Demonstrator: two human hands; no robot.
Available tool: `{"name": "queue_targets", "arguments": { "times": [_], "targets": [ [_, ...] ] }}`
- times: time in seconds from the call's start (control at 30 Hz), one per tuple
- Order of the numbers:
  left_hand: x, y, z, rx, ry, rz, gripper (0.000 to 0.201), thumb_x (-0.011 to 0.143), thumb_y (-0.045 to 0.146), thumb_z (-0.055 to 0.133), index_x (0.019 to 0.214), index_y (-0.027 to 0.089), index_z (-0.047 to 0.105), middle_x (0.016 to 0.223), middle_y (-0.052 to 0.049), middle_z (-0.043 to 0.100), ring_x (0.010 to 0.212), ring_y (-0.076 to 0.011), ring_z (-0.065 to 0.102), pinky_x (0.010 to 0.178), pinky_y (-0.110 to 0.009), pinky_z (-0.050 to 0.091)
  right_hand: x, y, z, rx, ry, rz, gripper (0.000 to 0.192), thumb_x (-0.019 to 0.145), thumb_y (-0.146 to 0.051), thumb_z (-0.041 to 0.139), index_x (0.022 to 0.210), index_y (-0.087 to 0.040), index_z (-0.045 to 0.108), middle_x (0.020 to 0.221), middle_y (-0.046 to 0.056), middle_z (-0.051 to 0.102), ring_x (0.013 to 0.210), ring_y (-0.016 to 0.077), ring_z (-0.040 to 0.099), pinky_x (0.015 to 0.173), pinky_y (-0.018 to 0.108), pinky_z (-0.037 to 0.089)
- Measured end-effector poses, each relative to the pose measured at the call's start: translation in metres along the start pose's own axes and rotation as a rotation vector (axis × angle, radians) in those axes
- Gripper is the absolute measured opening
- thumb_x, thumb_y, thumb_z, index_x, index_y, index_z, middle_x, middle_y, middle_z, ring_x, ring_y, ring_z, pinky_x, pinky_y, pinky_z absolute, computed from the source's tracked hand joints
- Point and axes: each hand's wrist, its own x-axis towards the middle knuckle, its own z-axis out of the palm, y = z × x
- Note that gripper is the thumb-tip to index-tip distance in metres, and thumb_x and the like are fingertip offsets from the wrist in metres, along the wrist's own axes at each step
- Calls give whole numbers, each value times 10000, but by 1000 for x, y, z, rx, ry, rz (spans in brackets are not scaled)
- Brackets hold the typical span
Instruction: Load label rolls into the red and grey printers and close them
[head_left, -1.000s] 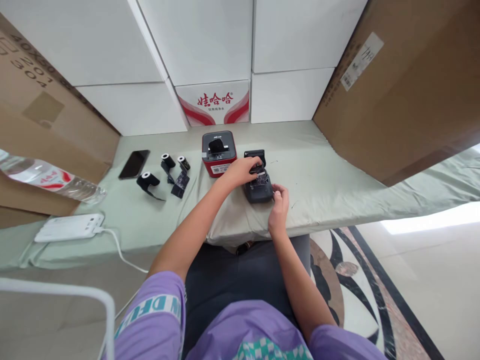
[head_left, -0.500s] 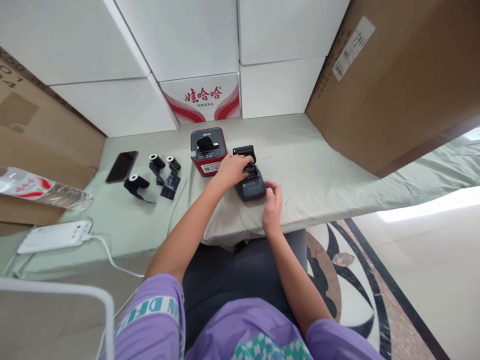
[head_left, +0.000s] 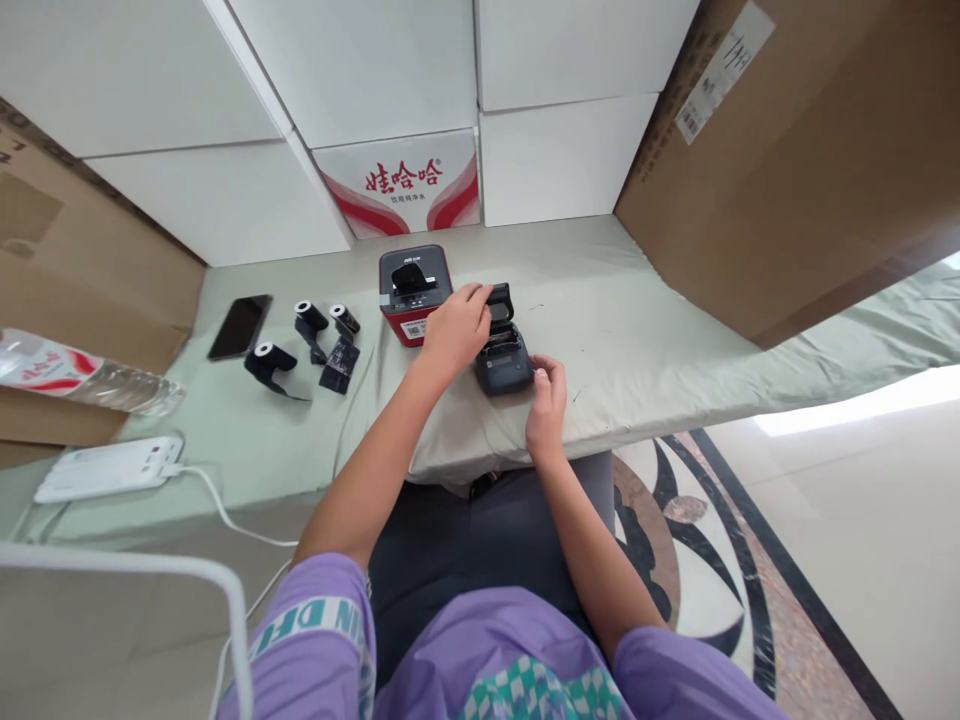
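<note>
Resting on the pale green cloth (head_left: 645, 330) near its front edge: one small black printer (head_left: 504, 362), lid (head_left: 501, 298) raised and tilted back at the far end.

Left hand (head_left: 454, 325): laid over the printer's far left side, fingers reaching onto the raised lid and gripping its edge. The printer body lies just under and to the right of this hand.

Right hand (head_left: 547, 400): set against the printer's near right corner, fingers curled and touching the casing, bracing it rather than lifting it. The printer lies just beyond and to the left of this hand, so the two hands flank it on opposite corners.

Adjacent items:
- Red-and-black printer (head_left: 411, 295), upright, just behind the left hand and beside the black one.
- Three black rolls (head_left: 300, 335) with loose tails, plus a flat black strip (head_left: 339, 362), grouped left of the red unit, well apart from both hands.
- Dark phone (head_left: 240, 326), flat, further left.
- White power strip (head_left: 109, 467) with its cable (head_left: 225, 515), near the left front edge.
- Clear water bottle (head_left: 82, 372), lying on its side at far left.
- White boxes (head_left: 390, 90) stacked along the back; brown cartons (head_left: 795, 150) to either side.
</note>
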Motion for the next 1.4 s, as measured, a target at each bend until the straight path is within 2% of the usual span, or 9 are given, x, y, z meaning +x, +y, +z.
{"name": "queue_targets", "arguments": {
  "times": [0.17,0.3,0.43,0.63,0.77,1.0,1.1,1.2,1.4],
  "targets": [
    [-25,8,-5,24,-100,-8,416,1033,277,424,1349,209,688,1215,-110,771,1123,-293,714,971,-393,544,-2,0,0,3,-2,0,334,976,-482,464,1129,-220,602,1179,107,679,1146,236,632,1054,436,493],
    [-48,6,1,11,-151,-46,386,1016,238,427,1321,241,662,1193,-85,781,1067,-292,736,896,-389,564,1,1,-1,-23,-21,-19,353,989,-472,459,1176,-211,607,1230,127,685,1180,243,633,1066,448,497],
    [-60,1,10,-16,-136,-57,435,988,183,435,1389,258,587,1248,-85,759,1080,-282,734,902,-383,569,20,-3,-3,-200,-187,-155,434,999,-413,458,1354,-212,605,1436,148,634,1261,269,618,1130,506,468],
    [-69,3,21,-16,-119,-96,522,958,147,441,1463,237,536,1259,-112,752,1094,-294,729,919,-391,572,48,-13,-11,-514,-399,-280,458,903,-182,446,1240,-238,751,1431,68,686,1290,307,594,1165,569,452],
    [-74,5,32,-57,-72,-84,569,940,105,426,1490,213,522,1308,-122,734,1202,-285,683,1019,-402,537,48,-13,-15,-590,-393,-221,515,887,-160,443,1309,-235,729,1582,79,542,1404,341,513,1187,615,415],
    [-86,5,50,-110,-32,-73,659,930,100,404,1582,196,418,1417,-142,672,1212,-302,661,1074,-460,499,30,-4,-15,-631,-428,-238,568,916,-265,516,1479,-244,593,1536,123,576,1402,364,520,1197,623,387],
    [-91,-2,55,-254,45,-91,718,895,85,400,1600,217,356,1512,-122,608,1233,-264,662,1073,-415,521,19,6,-9,-639,-377,-269,882,842,-495,697,1608,-181,392,1509,210,573,1377,429,517,1164,671,383],
    [-92,-12,59,-416,115,-222,720,884,78,384,1579,253,318,1573,-115,558,1125,-211,722,1010,-375,570,13,11,2,-658,-288,-259,1184,716,-605,797,1640,-104,253,1449,287,577,1336,476,531,1115,701,399],
    [-86,-26,64,-550,171,-329,638,892,62,364,1498,261,339,1572,-131,561,1067,-176,765,996,-373,605,44,6,32,-603,-228,-222,1085,673,-479,796,1589,-126,334,1438,261,549,1330,436,556,1094,611,479]
  ]
}}
